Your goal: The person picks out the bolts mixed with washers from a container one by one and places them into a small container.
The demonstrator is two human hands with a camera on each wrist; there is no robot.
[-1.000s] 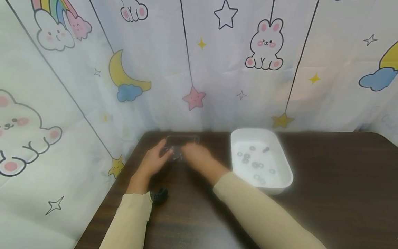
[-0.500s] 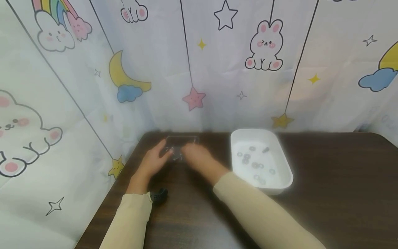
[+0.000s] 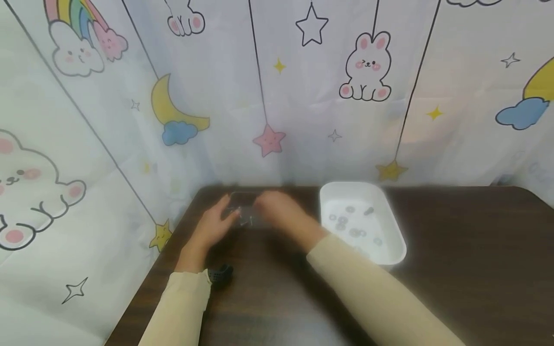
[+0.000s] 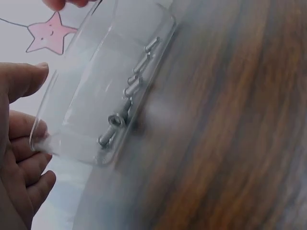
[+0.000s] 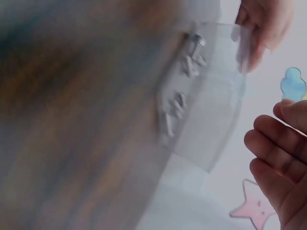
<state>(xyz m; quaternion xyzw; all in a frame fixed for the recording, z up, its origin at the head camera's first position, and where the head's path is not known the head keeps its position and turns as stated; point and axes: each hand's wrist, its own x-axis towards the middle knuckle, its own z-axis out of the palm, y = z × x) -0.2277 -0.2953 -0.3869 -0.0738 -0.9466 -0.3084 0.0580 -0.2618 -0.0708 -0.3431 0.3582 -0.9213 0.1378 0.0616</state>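
Observation:
A clear plastic box [image 4: 91,91] stands at the far left of the table, with several metal screws [image 4: 132,86] lying along its bottom. My left hand [image 3: 214,221] holds the box by its left end, fingers curled against the outer wall and thumb at the rim. My right hand [image 3: 281,214] is just to the right of the box, blurred in the head view. In the right wrist view its fingers [image 5: 271,143] are loosely bent, apart from the box, and nothing shows between them.
A white tray [image 3: 400,250] to the right of my right arm contains several ring-shaped pieces [image 3: 355,233] and a dark screw [image 3: 369,211]. A patterned curtain [image 3: 303,105] hangs behind the dark wooden table [image 3: 467,250].
My right hand has shifted a little to the right and away from the box. The left hand stays on the box. The head view has tilted slightly upward.

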